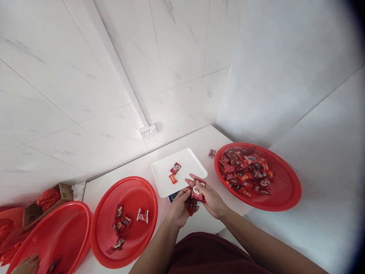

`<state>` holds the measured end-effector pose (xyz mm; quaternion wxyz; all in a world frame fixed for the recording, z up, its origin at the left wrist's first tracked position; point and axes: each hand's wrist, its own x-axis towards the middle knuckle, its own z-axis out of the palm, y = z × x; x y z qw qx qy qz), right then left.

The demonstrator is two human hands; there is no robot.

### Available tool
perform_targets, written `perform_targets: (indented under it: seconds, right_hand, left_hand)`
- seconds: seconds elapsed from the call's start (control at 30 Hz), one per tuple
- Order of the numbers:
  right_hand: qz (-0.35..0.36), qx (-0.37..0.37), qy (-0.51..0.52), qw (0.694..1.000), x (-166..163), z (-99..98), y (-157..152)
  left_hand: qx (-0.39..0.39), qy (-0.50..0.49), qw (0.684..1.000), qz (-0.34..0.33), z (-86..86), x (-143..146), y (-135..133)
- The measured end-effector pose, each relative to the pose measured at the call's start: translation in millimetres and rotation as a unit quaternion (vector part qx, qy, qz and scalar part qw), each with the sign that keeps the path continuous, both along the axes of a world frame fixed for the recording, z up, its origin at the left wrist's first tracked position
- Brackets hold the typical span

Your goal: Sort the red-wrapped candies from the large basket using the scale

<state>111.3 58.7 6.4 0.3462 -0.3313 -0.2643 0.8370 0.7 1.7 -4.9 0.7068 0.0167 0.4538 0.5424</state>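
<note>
My left hand [179, 207] and my right hand [209, 198] meet just in front of a white scale tray [188, 160]. Both are closed on red candy packets [196, 192]; the right hand pinches a packet with a white label, the left holds darker red ones below it. Two red candies [174, 172] lie on the scale tray. A red basket [281, 188] at the right is heaped with several wrapped candies [246, 171]. Another red basket [128, 224] to the left holds a few candies.
A third red basket [57, 236] stands at the far left, with another person's hand [27, 264] at its edge. A cardboard box [42, 207] with red bags sits behind it. One loose candy [212, 152] lies on the white table. A wall socket [147, 131] is above.
</note>
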Motion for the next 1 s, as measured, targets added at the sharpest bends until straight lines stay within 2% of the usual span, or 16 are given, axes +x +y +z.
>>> perform_targets:
  seconds: [0.1, 0.23, 0.3, 0.37, 0.47, 0.57, 0.67, 0.8, 0.9, 1.0]
  right_hand:
    - [-0.02, -0.035, 0.004, 0.999, -1, -3.7, 4]
    - [-0.109, -0.139, -0.062, 0.982, 3, -24.4, 19]
    - [-0.105, -0.186, -0.101, 0.972, 3, -37.3, 26]
    - [-0.063, -0.21, -0.115, 0.969, -2, -46.5, 33]
    - [-0.014, -0.168, -0.086, 0.982, -18, -51.4, 44]
    - [-0.015, -0.099, -0.118, 0.988, -33, -54.4, 54]
    - [-0.028, -0.099, -0.177, 0.979, -33, -63.3, 58]
    - [-0.028, -0.118, -0.191, 0.974, -21, -73.0, 51]
    - [-0.025, -0.133, -0.184, 0.974, -19, -66.5, 47]
    - [0.009, -0.126, -0.117, 0.985, -25, -49.8, 48]
  left_hand:
    - [-0.029, 0.0, 0.999, 0.027, -0.9, -2, 1]
    - [-0.06, 0.009, 0.996, 0.071, -2.6, -13, -6]
    - [-0.086, 0.015, 0.992, 0.094, -4.2, -22, -14]
    - [-0.115, 0.012, 0.987, 0.115, -6.9, -30, -23]
    - [-0.143, 0.005, 0.979, 0.142, -12.6, -42, -38]
    - [-0.142, -0.004, 0.976, 0.164, -18.3, -49, -49]
    - [-0.142, -0.019, 0.973, 0.18, -21.9, -53, -57]
    - [-0.149, -0.02, 0.971, 0.188, -23.0, -54, -64]
    - [-0.151, -0.023, 0.971, 0.182, -22.6, -53, -65]
    - [-0.149, -0.019, 0.973, 0.174, -21.4, -50, -62]
